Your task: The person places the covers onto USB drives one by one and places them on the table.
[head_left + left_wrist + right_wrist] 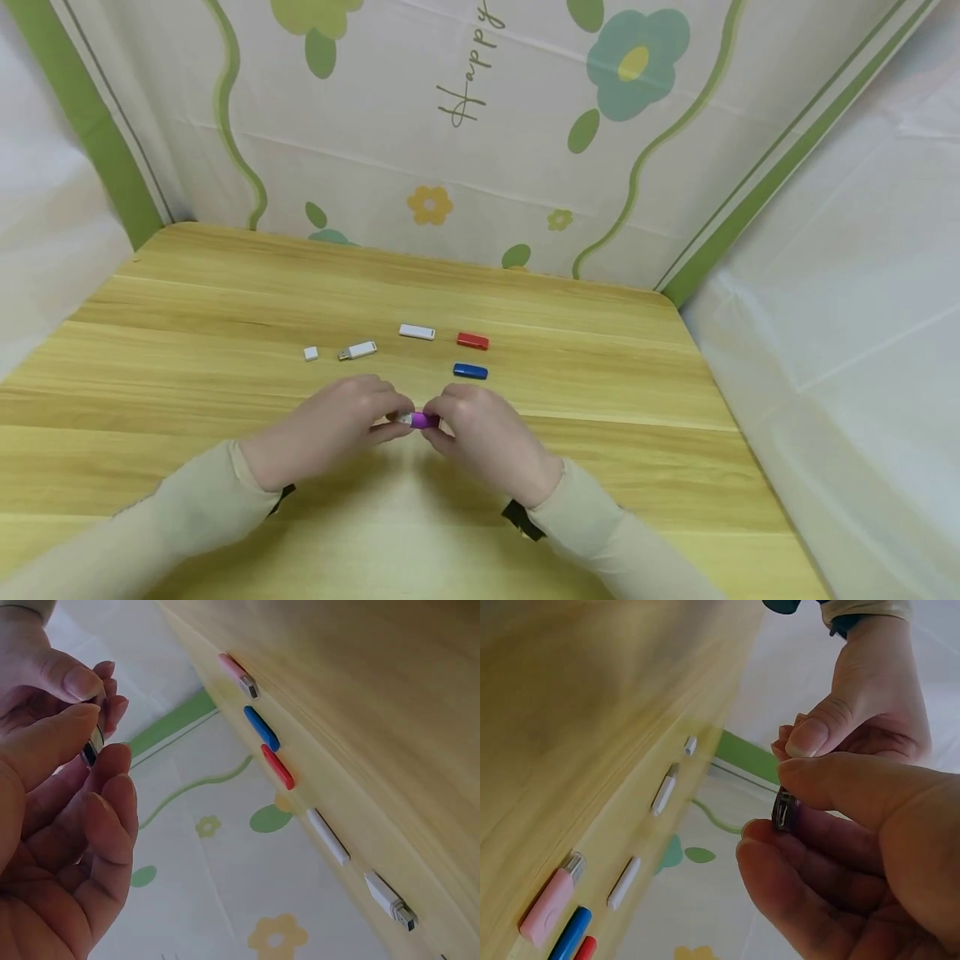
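Observation:
Between the two hands, above the wooden table, is a purple USB stick [424,420] with a pale, silvery end toward the left. The left hand [330,429] pinches that end between thumb and fingers. The right hand [491,437] grips the opposite, purple end by thumb and fingertips. In the right wrist view the stick's dark end [784,811] shows between thumb and fingers; the fingers cover much of the rest. Just beyond the right hand lies a blue USB stick [470,372].
Farther back on the table [600,367] lie a red USB stick [472,341], a white stick [417,332], an uncapped white USB stick [362,350] and a small white cap [311,353]. Both wrist views show a pink USB stick [549,904] with a bare metal plug. A printed curtain [480,167] hangs behind.

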Demonstrator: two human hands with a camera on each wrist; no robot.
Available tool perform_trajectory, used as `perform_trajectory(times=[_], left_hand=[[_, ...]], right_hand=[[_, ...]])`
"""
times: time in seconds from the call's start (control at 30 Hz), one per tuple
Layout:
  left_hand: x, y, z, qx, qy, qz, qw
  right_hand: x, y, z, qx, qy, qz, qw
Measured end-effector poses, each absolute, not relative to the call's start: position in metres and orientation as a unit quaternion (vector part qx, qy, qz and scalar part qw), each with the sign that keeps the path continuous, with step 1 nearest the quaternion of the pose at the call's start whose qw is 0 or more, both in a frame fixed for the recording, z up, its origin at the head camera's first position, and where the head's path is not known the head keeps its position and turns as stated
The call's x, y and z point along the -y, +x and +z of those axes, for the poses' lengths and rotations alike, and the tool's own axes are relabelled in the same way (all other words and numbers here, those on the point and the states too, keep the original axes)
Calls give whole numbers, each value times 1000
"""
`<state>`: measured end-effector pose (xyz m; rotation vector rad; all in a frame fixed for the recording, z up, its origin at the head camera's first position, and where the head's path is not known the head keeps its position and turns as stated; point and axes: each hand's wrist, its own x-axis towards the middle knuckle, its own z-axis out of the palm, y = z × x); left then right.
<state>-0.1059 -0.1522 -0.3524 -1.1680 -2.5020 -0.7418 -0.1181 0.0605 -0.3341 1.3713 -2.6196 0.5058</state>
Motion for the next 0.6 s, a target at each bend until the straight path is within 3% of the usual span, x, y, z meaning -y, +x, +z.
perform_trajectory(times=[0.2, 0.6], left_hand=[[154, -131, -362, 893, -369, -234, 105], [148, -196, -374, 916, -338, -214, -16]], right_hand=[[-54, -143, -338, 882, 447, 139, 59], [-36, -205, -356, 905, 414, 86, -52]])
